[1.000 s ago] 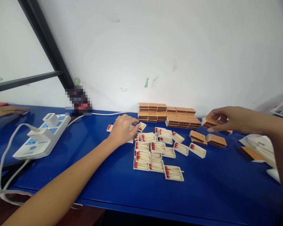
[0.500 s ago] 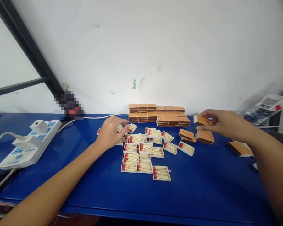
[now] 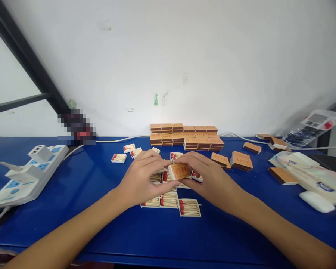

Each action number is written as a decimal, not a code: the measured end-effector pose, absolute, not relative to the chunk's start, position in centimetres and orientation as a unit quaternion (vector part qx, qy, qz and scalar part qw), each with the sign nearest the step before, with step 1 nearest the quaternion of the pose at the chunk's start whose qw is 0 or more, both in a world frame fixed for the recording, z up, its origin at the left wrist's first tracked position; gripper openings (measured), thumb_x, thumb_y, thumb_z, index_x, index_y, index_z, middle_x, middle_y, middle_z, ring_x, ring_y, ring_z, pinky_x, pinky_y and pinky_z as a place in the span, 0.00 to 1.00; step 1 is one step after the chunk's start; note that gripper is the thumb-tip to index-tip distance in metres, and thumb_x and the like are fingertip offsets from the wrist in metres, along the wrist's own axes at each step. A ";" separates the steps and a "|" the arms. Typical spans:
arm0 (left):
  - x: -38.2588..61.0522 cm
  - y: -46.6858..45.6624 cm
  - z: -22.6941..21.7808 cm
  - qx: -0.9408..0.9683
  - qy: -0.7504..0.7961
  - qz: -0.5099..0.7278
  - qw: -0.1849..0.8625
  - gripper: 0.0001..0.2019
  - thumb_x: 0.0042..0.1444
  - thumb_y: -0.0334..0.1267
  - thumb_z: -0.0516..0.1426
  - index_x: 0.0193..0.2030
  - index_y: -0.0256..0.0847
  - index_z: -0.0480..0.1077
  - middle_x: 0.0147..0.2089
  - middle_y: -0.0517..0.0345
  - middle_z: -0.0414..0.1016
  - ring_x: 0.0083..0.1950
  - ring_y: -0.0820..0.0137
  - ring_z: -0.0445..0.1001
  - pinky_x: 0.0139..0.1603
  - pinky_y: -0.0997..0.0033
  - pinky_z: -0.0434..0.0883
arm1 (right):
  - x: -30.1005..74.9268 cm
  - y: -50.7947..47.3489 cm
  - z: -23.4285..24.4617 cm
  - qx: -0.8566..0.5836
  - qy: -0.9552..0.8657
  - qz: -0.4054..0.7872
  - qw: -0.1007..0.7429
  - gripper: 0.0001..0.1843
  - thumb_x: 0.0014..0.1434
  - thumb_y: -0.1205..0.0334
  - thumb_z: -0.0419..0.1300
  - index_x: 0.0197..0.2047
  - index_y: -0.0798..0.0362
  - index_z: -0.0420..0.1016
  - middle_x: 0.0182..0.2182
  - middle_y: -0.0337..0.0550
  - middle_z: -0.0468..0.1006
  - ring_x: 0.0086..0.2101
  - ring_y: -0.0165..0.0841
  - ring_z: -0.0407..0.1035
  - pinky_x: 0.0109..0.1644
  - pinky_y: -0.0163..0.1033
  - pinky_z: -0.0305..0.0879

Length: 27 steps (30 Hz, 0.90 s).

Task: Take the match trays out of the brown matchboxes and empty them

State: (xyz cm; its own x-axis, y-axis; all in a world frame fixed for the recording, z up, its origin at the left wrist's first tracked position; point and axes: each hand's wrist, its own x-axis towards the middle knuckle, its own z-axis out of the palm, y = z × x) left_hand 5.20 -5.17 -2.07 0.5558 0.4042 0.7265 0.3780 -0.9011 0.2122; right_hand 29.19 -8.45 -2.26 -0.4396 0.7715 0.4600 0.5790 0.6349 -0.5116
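An orange-topped matchbox (image 3: 180,171) is held above the middle of the desk, its white end turned to the left. My right hand (image 3: 210,175) grips its right side between thumb and fingers. From the left, the thumb and forefinger of my left hand (image 3: 144,177) close on its white end. Below both hands lie several white trays of red-tipped matches (image 3: 169,200), partly hidden by the fingers. One match tray (image 3: 189,207) sits at the front, with a match poking out on its right. Farther left, another match tray (image 3: 119,158) lies apart.
Stacked matchboxes (image 3: 203,142) line the wall. More closed matchboxes (image 3: 241,160) lie on the right, near a tissue pack (image 3: 313,175) and a white rounded object (image 3: 316,201). A power strip (image 3: 30,179) with plugs occupies the left of the blue desk (image 3: 145,235).
My right hand has carried the matchbox from the right side to the middle. My left hand has moved right and down from the match trays to meet it.
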 end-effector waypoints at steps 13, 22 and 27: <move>5.5 -5.4 -2.1 0.852 0.238 0.461 -0.068 0.21 0.58 0.60 0.70 0.39 0.45 0.74 0.34 0.60 0.82 0.39 0.63 0.80 0.45 0.57 0.74 | 27.8 -8.9 -1.9 -0.424 -0.562 0.550 0.448 0.24 0.63 0.40 0.69 0.55 0.45 0.78 0.41 0.43 0.82 0.32 0.34 0.75 0.37 0.47 0.80; 5.1 -5.2 -2.0 0.900 0.195 0.387 0.036 0.28 0.61 0.50 0.71 0.65 0.47 0.71 0.58 0.51 0.81 0.58 0.58 0.78 0.60 0.53 0.74 | 28.5 -8.9 -2.0 -0.411 -0.606 0.577 0.363 0.33 0.64 0.38 0.68 0.66 0.42 0.71 0.39 0.41 0.80 0.26 0.30 0.71 0.20 0.35 0.62; 5.1 -5.2 -1.7 0.897 0.202 0.390 0.055 0.23 0.65 0.42 0.69 0.64 0.47 0.73 0.47 0.54 0.83 0.49 0.61 0.78 0.51 0.56 0.75 | 28.3 -8.8 -1.5 -0.426 -0.614 0.539 0.389 0.29 0.61 0.39 0.72 0.58 0.46 0.76 0.36 0.40 0.81 0.26 0.29 0.65 0.31 0.40 0.68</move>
